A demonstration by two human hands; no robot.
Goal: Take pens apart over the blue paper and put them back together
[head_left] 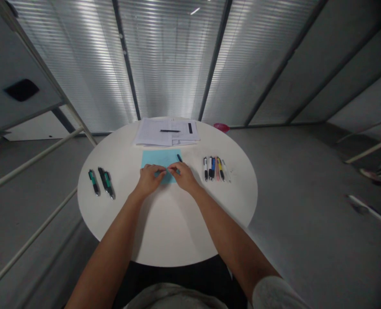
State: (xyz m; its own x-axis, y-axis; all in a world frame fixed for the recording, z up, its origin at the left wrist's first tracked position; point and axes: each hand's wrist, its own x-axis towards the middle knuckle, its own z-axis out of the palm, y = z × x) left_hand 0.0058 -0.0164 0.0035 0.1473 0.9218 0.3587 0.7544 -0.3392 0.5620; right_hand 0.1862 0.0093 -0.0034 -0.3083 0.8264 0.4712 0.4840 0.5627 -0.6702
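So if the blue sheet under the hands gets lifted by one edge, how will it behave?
The blue sheet looks thin and flat, so it would probably flop and bend. It likely slides easily on the smooth white table. The dark pen at the right hand could roll off.

this looks like an office or meeting room. a round white desk stands on grey floor, close to a far wall of tall glass panes covered by closed horizontal blinds with dark frames between them. stationery lies on the desk: a stack of printed papers at the far edge with a black pen on it, a light blue sheet, a row of coloured pens on the right and green-and-black pens on the left.
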